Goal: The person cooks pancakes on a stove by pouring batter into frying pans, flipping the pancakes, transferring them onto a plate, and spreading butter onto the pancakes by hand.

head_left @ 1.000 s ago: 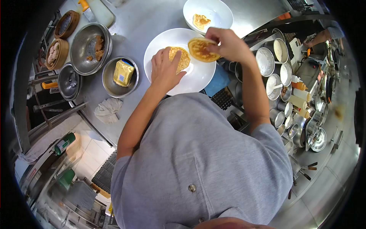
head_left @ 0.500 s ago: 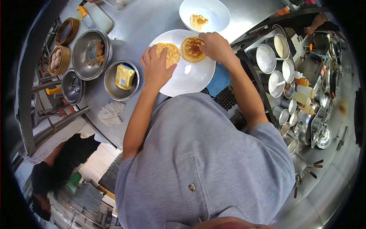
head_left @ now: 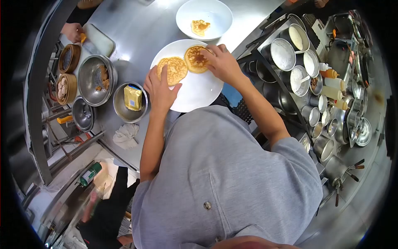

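Two round browned pancakes lie side by side on a large white plate. My left hand has its fingers spread over the left edge of the paler pancake. At the darker pancake, my right hand rests its fingertips on the right side, fingers apart. Beyond the plate, a white bowl holds a torn pancake piece.
Left of the plate are a steel bowl with a gold packet, a colander, bamboo steamers and a cloth. A co-worker's hand is by a cutting board. Pots stand right.
The darker pancake, lifted in my right hand one second ago, now lies on the plate beside the other. My right hand's fingers have opened. A co-worker's hand has appeared at the upper left.
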Demonstrator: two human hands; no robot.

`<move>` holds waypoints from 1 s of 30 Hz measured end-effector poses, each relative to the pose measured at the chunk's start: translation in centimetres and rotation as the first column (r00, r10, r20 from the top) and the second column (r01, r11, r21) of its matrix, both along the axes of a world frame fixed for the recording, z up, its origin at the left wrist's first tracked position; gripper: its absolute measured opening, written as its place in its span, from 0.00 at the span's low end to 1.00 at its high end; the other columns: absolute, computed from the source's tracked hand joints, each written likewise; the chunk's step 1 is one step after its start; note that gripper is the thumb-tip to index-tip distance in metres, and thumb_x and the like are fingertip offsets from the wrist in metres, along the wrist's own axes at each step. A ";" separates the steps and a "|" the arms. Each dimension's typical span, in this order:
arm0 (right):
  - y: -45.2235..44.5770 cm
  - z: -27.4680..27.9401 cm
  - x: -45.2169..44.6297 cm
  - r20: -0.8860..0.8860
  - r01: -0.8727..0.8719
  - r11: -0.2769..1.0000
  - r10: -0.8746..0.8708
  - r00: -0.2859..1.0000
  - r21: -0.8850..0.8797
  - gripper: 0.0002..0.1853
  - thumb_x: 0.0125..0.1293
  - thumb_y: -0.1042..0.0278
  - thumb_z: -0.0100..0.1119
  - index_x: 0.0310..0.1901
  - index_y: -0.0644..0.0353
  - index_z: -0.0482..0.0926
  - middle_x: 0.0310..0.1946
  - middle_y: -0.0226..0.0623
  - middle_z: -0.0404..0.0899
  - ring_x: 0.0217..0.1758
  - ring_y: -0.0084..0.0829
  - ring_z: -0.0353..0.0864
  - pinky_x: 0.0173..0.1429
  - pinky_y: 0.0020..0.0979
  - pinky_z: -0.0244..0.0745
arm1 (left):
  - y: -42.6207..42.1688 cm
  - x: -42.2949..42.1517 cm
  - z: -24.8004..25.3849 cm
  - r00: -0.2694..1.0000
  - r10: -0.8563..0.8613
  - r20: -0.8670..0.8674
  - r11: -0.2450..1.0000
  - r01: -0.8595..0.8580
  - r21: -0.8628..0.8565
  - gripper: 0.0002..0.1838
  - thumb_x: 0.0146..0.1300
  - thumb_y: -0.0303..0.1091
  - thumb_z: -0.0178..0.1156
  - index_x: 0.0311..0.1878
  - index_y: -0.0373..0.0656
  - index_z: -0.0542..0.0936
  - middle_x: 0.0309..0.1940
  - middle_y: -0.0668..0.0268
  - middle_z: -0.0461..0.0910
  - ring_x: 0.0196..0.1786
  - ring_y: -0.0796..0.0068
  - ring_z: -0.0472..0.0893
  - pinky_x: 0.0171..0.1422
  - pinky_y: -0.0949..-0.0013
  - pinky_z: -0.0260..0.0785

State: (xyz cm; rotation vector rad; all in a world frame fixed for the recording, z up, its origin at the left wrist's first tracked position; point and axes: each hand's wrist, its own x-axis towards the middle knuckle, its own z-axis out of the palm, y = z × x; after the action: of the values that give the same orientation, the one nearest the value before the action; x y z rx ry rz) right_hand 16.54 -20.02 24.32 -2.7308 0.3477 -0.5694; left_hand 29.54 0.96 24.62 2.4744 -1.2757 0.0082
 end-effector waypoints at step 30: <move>-6.3 -1.1 4.4 -0.289 0.444 0.004 -0.754 0.590 0.896 0.14 0.62 0.69 0.49 0.36 0.76 0.75 0.18 0.47 0.77 0.15 0.35 0.78 0.15 0.37 0.72 | 5.0 -3.6 -3.0 0.952 -0.305 0.031 0.903 0.299 -0.309 0.22 0.41 0.46 0.73 0.37 0.47 0.78 0.39 0.63 0.72 0.48 0.59 0.68 0.54 0.52 0.54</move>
State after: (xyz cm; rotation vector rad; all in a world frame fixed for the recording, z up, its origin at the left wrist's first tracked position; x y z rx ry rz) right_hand 20.90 -26.31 23.26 -1.1535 1.3705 -0.6407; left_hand 25.98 6.00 21.62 1.9899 -1.5096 0.1007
